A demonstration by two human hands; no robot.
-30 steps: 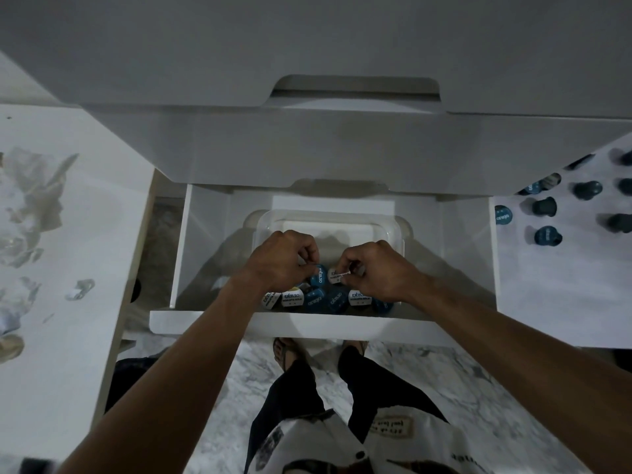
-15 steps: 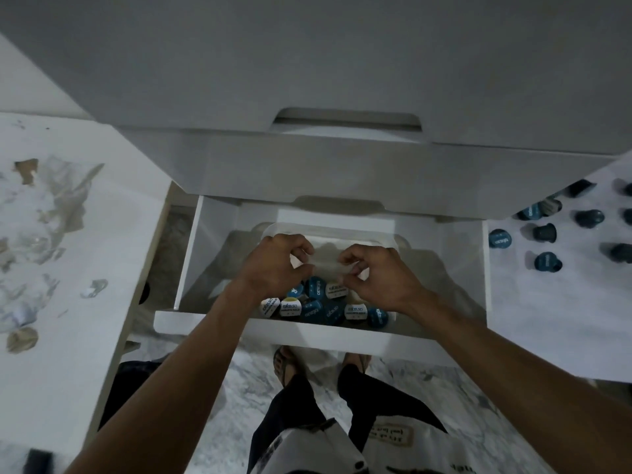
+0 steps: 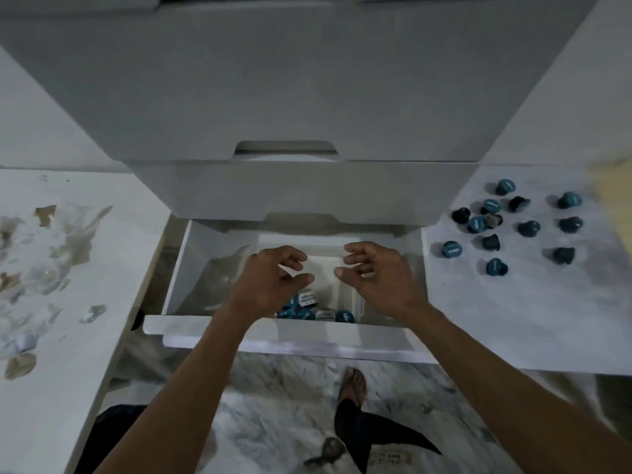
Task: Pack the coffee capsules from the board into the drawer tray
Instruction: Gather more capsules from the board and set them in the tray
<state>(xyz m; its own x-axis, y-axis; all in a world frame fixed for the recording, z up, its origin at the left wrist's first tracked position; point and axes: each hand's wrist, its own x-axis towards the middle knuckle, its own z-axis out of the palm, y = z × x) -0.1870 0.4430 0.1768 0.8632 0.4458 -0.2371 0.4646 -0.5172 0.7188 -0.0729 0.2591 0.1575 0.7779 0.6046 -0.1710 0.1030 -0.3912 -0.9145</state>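
Left hand (image 3: pixel 270 285) and right hand (image 3: pixel 379 278), fingers loosely curled, holding nothing, above drawer tray (image 3: pixel 345 289), packed capsules (image 3: pixel 314 307) beneath fingers, loose capsules (image 3: pixel 492 242) on board (image 3: pixel 533 302) right of fingers

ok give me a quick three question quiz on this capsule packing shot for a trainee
1. True or false: the left hand is gripping a coffee capsule.
2. Where do the unpacked capsules lie? A) on the white board right of the open drawer B) on the stained surface to the left C) on the floor
3. Fill in: the packed capsules sit at the ___ end of the clear tray.

Key:
1. False. Both the left hand and the right hand hover over the tray with loosely curled fingers, holding nothing.
2. A
3. Near, the end closest to the person.
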